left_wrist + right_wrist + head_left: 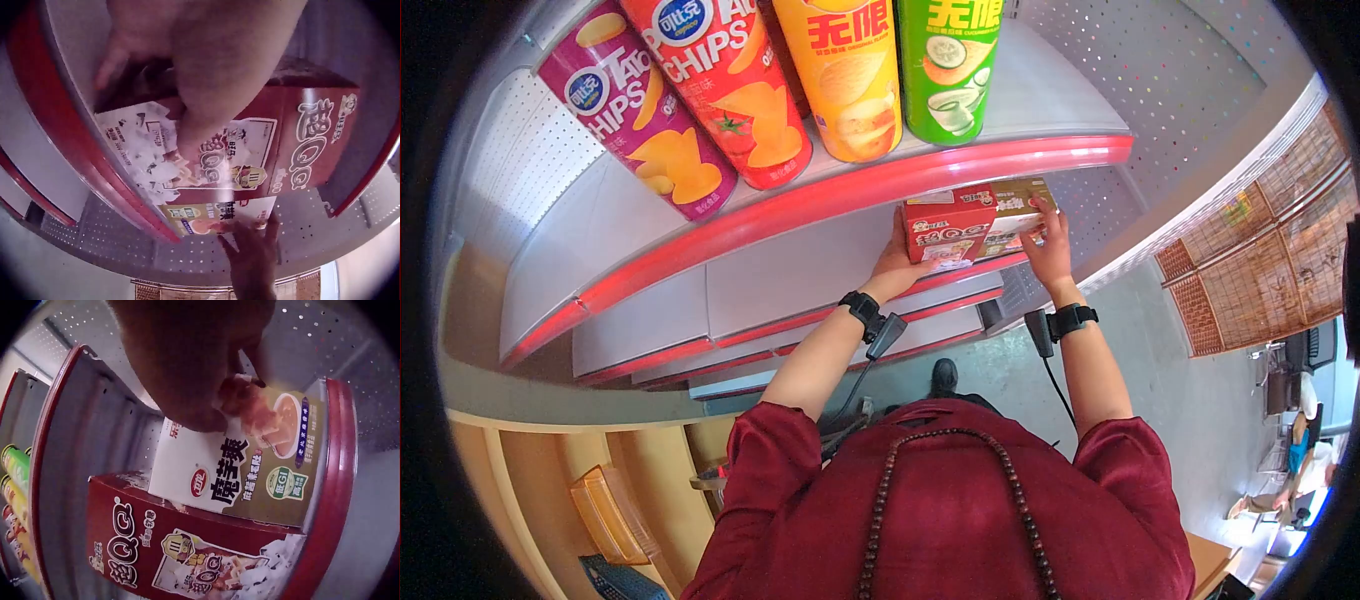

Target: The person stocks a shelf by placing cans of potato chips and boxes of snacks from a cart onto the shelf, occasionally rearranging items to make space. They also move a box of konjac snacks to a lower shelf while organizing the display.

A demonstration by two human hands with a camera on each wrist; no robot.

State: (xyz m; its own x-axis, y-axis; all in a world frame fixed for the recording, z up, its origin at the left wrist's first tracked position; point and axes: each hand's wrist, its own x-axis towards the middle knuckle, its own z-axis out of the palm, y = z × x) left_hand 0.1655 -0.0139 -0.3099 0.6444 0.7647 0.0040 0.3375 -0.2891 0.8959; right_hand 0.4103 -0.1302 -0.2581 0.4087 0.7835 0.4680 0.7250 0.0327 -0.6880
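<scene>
Two snack boxes sit side by side on a shelf under the top one. The left one is a red box [945, 228] printed with large "QQ" letters; the right one is a white and brown box [250, 469] with a pinkish food picture. My left hand [897, 265] grips the red box at its left end, its thumb lying across the printed front in the left wrist view. At the other end, my right hand [1050, 245] holds the white and brown box, fingers at its right side and top. The red box's far side is hidden.
Above, a red-edged shelf [700, 240] bears purple, red, yellow and green chip cans [945, 75]. More red-edged shelves [940, 325] lie below. A perforated panel [1100, 205] closes the right side. Behind it stands a woven screen [1250, 250]; wooden shelving [510, 490] is at lower left.
</scene>
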